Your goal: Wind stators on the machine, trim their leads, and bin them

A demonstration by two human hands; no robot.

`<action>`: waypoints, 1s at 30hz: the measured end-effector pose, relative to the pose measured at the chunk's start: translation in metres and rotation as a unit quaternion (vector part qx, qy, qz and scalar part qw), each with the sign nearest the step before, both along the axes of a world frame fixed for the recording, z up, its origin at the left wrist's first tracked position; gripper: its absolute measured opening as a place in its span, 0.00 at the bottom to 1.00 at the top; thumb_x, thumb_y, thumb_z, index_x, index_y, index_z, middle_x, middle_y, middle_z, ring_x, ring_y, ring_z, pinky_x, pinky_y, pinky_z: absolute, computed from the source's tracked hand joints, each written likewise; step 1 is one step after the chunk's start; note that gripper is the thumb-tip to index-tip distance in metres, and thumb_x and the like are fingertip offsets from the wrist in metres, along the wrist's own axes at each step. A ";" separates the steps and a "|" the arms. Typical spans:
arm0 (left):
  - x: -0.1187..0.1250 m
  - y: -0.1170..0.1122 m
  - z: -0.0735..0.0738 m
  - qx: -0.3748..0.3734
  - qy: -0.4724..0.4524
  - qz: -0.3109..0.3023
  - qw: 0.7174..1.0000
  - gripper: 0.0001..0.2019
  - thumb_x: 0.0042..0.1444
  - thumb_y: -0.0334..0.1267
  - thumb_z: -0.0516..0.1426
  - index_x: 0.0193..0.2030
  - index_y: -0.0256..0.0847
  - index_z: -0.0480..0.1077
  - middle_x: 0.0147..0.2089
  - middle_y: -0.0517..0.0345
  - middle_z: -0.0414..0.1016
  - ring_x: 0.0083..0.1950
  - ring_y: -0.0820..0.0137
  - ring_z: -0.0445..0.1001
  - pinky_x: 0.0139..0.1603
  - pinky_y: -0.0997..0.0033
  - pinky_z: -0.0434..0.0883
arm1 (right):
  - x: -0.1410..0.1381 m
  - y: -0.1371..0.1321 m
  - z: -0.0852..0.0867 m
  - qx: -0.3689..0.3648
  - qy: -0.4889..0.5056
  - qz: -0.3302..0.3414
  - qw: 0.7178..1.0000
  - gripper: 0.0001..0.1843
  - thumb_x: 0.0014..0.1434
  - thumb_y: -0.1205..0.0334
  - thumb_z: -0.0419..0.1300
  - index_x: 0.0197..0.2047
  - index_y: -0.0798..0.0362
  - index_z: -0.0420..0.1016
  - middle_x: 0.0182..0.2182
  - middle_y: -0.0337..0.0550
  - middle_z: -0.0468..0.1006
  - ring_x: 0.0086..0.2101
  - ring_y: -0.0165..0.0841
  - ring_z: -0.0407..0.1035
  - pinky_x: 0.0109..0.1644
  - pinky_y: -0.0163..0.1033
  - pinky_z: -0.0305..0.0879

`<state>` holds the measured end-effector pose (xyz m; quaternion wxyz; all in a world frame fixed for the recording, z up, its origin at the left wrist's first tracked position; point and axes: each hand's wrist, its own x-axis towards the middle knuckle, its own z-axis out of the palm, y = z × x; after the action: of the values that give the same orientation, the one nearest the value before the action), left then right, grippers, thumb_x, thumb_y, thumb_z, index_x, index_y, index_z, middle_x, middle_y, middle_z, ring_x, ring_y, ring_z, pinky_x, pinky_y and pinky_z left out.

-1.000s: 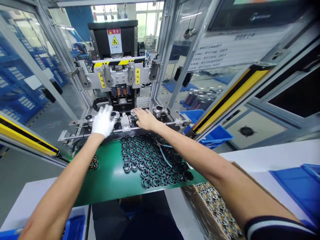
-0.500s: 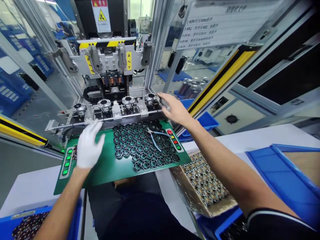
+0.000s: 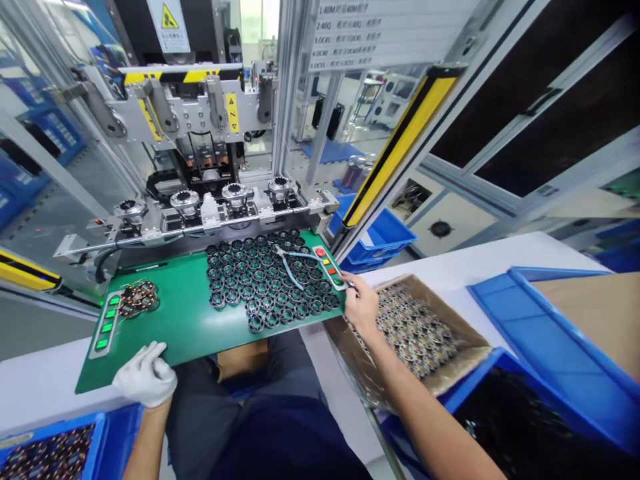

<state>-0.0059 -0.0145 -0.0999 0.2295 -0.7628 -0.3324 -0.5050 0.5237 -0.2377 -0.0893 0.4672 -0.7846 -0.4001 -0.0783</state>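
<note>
Touching the button strip [image 3: 327,265] at the right edge of the green board [image 3: 190,327] with the bare right hand [image 3: 361,303], fingers apart, nothing gripped. Resting the gloved left hand [image 3: 145,381] at that board's near left corner, fingers loosely curled, nothing seen inside. Heaped mid-board: black rings [image 3: 255,283], cutters [image 3: 289,261] on top. Just right of the board: cardboard box [image 3: 457,365].

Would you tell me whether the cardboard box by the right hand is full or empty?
Well filled: the open cardboard box holds a dense layer of ring-shaped parts across its floor, just beside the right hand.
</note>
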 end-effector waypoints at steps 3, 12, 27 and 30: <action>-0.001 -0.004 -0.009 -0.001 0.003 0.021 1.000 0.11 0.65 0.33 0.59 0.44 0.43 0.85 0.41 0.48 0.91 0.44 0.55 0.89 0.50 0.57 0.74 | 0.004 -0.001 -0.006 0.028 -0.005 -0.001 1.000 0.19 0.81 0.47 0.65 0.51 0.54 0.87 0.56 0.50 0.89 0.58 0.42 0.83 0.70 0.57 0.79; 0.004 -0.016 -0.015 -0.015 -0.025 0.032 0.999 0.11 0.66 0.30 0.60 0.41 0.44 0.85 0.42 0.50 0.92 0.46 0.57 0.90 0.52 0.58 0.75 | 0.004 0.003 -0.014 0.050 -0.036 -0.014 0.998 0.21 0.81 0.44 0.66 0.48 0.55 0.86 0.52 0.49 0.89 0.56 0.41 0.83 0.68 0.56 0.79; 0.004 -0.010 -0.012 0.055 -0.060 -0.014 0.997 0.09 0.66 0.27 0.64 0.44 0.45 0.85 0.41 0.55 0.91 0.42 0.59 0.87 0.48 0.59 0.73 | 0.000 0.007 0.006 -0.007 -0.032 -0.033 0.999 0.21 0.81 0.44 0.66 0.61 0.54 0.83 0.55 0.50 0.87 0.53 0.41 0.84 0.61 0.53 0.84; -0.002 -0.008 -0.010 0.049 -0.058 -0.021 0.997 0.10 0.65 0.26 0.64 0.44 0.45 0.84 0.41 0.56 0.91 0.42 0.60 0.88 0.48 0.59 0.74 | 0.005 -0.034 0.016 -0.013 -0.038 -0.065 0.997 0.24 0.77 0.46 0.58 0.64 0.52 0.81 0.55 0.54 0.89 0.50 0.44 0.87 0.60 0.53 0.85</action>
<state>-0.0078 -0.0227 -0.1101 0.2363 -0.7272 -0.3035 -0.5685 0.5288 -0.2712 -0.0737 0.4352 -0.8115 -0.3667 -0.1326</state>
